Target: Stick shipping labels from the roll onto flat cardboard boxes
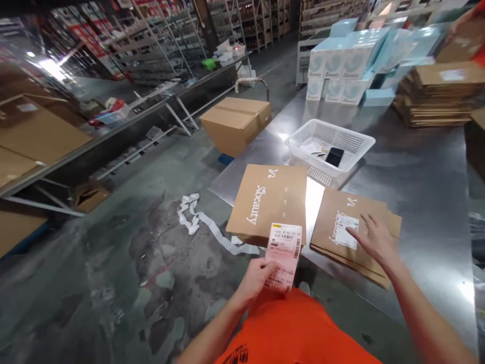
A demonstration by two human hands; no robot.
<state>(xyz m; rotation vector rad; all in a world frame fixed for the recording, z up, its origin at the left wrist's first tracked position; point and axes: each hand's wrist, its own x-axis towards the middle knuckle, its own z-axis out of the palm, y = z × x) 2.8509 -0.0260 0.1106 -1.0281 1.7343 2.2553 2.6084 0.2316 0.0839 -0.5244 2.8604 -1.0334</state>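
My left hand pinches a printed shipping label with barcodes, held up in front of my orange shirt. Just beyond it, a flat cardboard mailer with white "beauty" lettering lies at the table's near edge, partly covered by the label. To the right is a second stack of flat cardboard mailers; the top one has a white label stuck on it. Over this stack is my right hand, fingers spread, holding nothing. Whether it touches the cardboard I cannot tell.
On the metal table stands a white plastic basket with a black phone and papers. Light-blue boxes and stacked cardboard fill the back. A carton stands left; a paper strip trails on the floor.
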